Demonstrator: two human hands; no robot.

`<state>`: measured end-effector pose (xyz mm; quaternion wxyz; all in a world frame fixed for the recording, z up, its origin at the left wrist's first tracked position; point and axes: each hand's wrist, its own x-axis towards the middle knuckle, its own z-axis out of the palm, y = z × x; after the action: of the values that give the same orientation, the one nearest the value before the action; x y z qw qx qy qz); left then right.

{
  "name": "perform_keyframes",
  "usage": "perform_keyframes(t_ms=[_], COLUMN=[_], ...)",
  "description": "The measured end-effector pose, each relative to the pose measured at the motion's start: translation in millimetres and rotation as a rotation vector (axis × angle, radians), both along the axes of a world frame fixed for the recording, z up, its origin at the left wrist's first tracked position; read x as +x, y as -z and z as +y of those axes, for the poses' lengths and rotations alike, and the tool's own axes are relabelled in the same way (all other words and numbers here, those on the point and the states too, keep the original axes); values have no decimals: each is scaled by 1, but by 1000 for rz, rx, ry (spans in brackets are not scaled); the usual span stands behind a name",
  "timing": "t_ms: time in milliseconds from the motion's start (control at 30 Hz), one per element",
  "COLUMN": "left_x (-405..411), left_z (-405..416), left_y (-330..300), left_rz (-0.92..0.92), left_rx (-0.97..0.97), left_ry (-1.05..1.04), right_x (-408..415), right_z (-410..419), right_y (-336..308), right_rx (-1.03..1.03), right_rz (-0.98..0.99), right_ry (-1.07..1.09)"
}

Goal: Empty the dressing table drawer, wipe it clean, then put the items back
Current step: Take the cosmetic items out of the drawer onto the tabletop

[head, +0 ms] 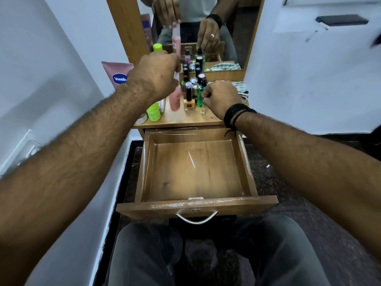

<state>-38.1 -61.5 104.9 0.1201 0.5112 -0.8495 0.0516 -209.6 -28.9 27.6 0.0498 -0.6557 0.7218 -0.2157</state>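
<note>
The wooden drawer [144, 168] is pulled out below the dressing table top [185, 118] and holds nothing. On the top stand a pink bottle [174, 102], a green bottle [200, 98], a nail polish bottle [189, 100], a lime-green container [154, 112] and several small dark-capped bottles [195, 79]. My left hand [156, 77] grips the upper part of the pink bottle. My right hand [221, 96] has curled fingers pinching the green bottle. A checked cloth [242, 89] lies behind my right hand.
A pink Vaseline tube [117, 75] leans at the left against the wall. The mirror [195, 27] behind the table reflects both hands. White walls flank the narrow table. My knees sit just under the drawer handle [196, 218]. Dark speckled floor lies to the right.
</note>
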Motion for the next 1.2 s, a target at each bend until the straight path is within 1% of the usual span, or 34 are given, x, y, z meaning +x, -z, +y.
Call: perform_keyframes(t_ms=[100, 233, 400, 533, 1200], left_x=[-3, -5, -4, -3, 1], left_z=[-3, -5, -11, -13, -12], left_y=[4, 16, 23, 25, 30], left_rz=[-63, -99, -75, -59, -107], left_rx=[10, 45, 84, 68, 36], left_ry=[-33, -51, -81, -90, -93], right_x=[5, 10, 10, 12, 3], right_z=[-2, -4, -6, -9, 0], right_y=[0, 1, 2, 1, 3], right_rx=[-2, 20, 16, 4, 0], right_rz=[14, 19, 46, 64, 105], right_ry=[-4, -18, -41, -46, -89])
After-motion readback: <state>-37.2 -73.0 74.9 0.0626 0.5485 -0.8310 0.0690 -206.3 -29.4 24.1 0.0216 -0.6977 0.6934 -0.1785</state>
